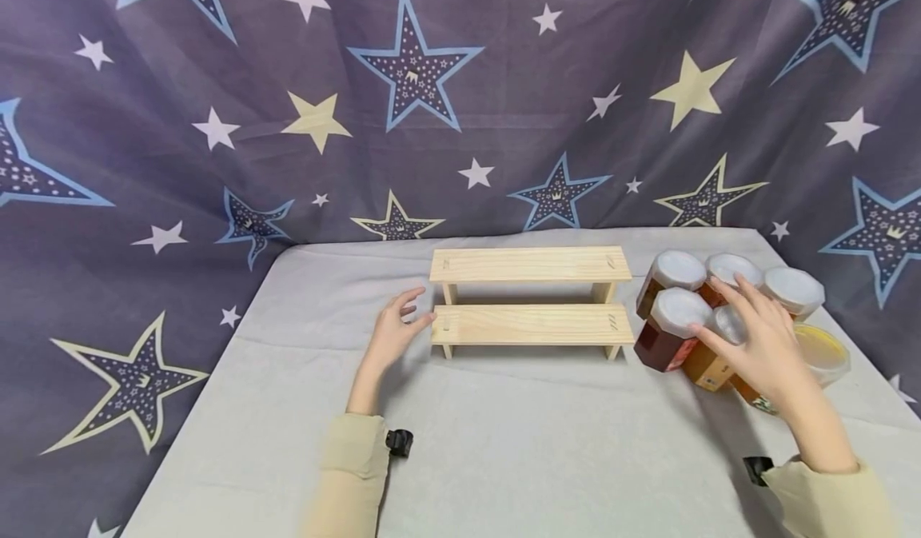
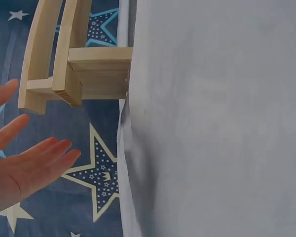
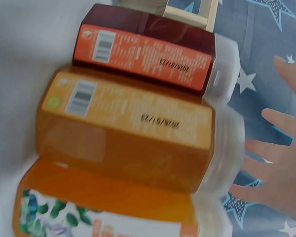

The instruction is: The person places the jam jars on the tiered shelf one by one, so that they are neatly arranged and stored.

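A two-step wooden stand (image 1: 532, 326) sits at the middle of the table; in the left wrist view its end (image 2: 74, 74) appears side-on. Just off its left end is my left hand (image 1: 392, 334), fingers spread and loosely bent, nothing held. My right hand (image 1: 766, 350) hovers over a cluster of lidded jars at the right, fingers apart. Below it are a dark red jar (image 3: 143, 49), an amber jar (image 3: 128, 136) and an orange jar with a plant-print label (image 3: 113, 175). Whether the right fingertips touch any lid I cannot tell.
Behind the front jars stand more white-lidded jars, including a back-left jar (image 1: 679, 270) and a back-right jar (image 1: 794, 290). A pale cloth covers the table (image 1: 540, 450). Star-printed fabric (image 1: 504, 122) hangs behind it and along the sides.
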Demonstrator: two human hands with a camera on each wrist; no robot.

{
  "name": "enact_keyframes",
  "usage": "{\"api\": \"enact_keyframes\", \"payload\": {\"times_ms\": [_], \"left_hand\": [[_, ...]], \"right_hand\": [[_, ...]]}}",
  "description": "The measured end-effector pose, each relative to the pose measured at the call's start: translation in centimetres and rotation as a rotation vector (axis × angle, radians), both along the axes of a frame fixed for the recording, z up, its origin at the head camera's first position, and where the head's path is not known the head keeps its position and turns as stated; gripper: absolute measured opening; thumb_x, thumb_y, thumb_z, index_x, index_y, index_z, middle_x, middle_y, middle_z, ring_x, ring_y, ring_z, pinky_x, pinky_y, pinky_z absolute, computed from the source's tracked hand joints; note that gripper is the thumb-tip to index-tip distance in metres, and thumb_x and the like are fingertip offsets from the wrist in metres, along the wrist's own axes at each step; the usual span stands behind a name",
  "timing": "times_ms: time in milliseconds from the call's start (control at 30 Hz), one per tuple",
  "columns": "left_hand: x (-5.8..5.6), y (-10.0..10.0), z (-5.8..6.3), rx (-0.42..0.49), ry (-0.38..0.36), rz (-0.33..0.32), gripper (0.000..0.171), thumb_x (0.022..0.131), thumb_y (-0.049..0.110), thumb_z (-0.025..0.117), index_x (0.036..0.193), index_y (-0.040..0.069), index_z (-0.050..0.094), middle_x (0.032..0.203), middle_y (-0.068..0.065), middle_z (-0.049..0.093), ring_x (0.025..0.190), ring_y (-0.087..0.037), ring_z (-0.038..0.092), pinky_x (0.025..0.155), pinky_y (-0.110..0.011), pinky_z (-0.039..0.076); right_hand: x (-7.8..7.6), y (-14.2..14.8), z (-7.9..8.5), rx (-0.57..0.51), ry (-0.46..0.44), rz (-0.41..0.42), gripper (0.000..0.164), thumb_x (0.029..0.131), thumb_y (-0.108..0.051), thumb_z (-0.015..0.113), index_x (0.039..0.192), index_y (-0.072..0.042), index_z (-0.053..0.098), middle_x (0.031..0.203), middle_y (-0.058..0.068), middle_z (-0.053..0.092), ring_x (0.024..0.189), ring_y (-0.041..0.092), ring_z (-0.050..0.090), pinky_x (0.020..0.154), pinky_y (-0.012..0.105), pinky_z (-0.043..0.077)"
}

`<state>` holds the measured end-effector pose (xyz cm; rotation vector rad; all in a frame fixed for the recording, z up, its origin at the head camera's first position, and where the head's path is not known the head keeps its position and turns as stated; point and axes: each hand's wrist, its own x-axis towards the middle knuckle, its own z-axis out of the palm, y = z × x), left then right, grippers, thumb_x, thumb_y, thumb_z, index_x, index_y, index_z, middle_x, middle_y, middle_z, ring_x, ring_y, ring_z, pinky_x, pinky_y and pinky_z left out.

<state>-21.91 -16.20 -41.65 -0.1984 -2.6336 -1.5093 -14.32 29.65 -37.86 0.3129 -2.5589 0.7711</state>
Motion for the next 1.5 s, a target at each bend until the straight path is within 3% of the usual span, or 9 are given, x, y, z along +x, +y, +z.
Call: {"api": "enact_keyframes", "payload": {"times_ms": [100,333,567,700,800,1033,1233,1500], "left_hand": [[0.0,0.2,-0.1,0.015,-0.017,0.005,0.050,0.079,0.016,0.065,0.124,0.002,0.049,0.128,-0.020,0.043,0.106,-0.040,0.049,0.086,-0.045,0.048],[0.0,0.8,-0.2,0.024,-0.078,0.015,0.047,0.078,0.010,0.065,0.121,-0.001,0.050,0.119,-0.027,0.049,0.095,-0.037,0.057,0.074,-0.038,0.054],[-0.1,0.8,-0.4,0.049,-0.123,-0.015,0.044,0.077,0.004,0.065,0.118,-0.003,0.052,0.112,-0.026,0.054,0.087,-0.034,0.060,0.069,-0.032,0.055],[-0.1,0.8,-0.5,0.064,-0.135,-0.043,0.041,0.077,0.001,0.064,0.116,-0.004,0.054,0.109,-0.025,0.055,0.078,-0.028,0.061,0.062,-0.028,0.055],[-0.1,1.0,-0.6,0.069,-0.132,-0.070,0.039,0.077,-0.002,0.062,0.115,-0.006,0.054,0.107,-0.026,0.056,0.073,-0.024,0.061,0.060,-0.031,0.055],[-0.3,1.1,-0.9,0.022,-0.147,-0.069,0.040,0.077,-0.006,0.060,0.117,-0.007,0.053,0.108,-0.025,0.056,0.063,-0.017,0.058,0.060,-0.040,0.054],[-0.5,1.0,-1.3,0.049,-0.169,-0.077,0.041,0.077,-0.007,0.059,0.117,-0.009,0.052,0.104,-0.026,0.057,0.057,-0.011,0.055,0.062,-0.045,0.053],[-0.6,0.7,-1.6,0.090,-0.185,-0.078,0.045,0.078,-0.008,0.057,0.121,-0.010,0.047,0.096,-0.025,0.056,0.059,-0.009,0.053,0.064,-0.043,0.054]], "right_hand": [[0.2,0.6,-0.3,-0.014,0.051,-0.031,0.061,0.076,-0.029,0.068,0.127,-0.004,0.046,0.134,0.029,0.029,0.116,0.054,0.026,0.100,0.063,0.012],[1.1,1.9,-1.0,-0.043,0.083,-0.058,0.054,0.077,-0.021,0.067,0.123,-0.001,0.049,0.134,0.027,0.031,0.119,0.050,0.026,0.100,0.064,0.013],[1.4,3.2,-1.3,-0.040,0.145,-0.091,0.049,0.073,-0.019,0.069,0.115,0.002,0.055,0.126,0.030,0.039,0.112,0.051,0.035,0.082,0.066,0.026],[1.8,3.7,-1.5,-0.059,0.107,-0.112,0.050,0.075,-0.018,0.068,0.117,0.005,0.053,0.127,0.034,0.036,0.114,0.053,0.031,0.092,0.065,0.023],[2.1,4.1,-1.6,-0.066,0.071,-0.135,0.051,0.076,-0.017,0.067,0.117,0.008,0.050,0.128,0.035,0.033,0.118,0.052,0.027,0.101,0.061,0.017],[3.2,5.3,-1.9,-0.070,-0.052,-0.209,0.049,0.083,-0.017,0.059,0.121,0.010,0.045,0.137,0.031,0.022,0.124,0.052,0.014,0.104,0.061,0.005],[3.8,6.1,-2.5,-0.072,-0.090,-0.239,0.048,0.083,-0.016,0.058,0.119,0.012,0.045,0.135,0.035,0.021,0.124,0.053,0.012,0.103,0.061,0.006],[4.0,6.4,-2.9,-0.074,-0.089,-0.278,0.047,0.080,-0.013,0.062,0.117,0.010,0.047,0.131,0.038,0.025,0.125,0.049,0.017,0.100,0.065,0.012]]}}
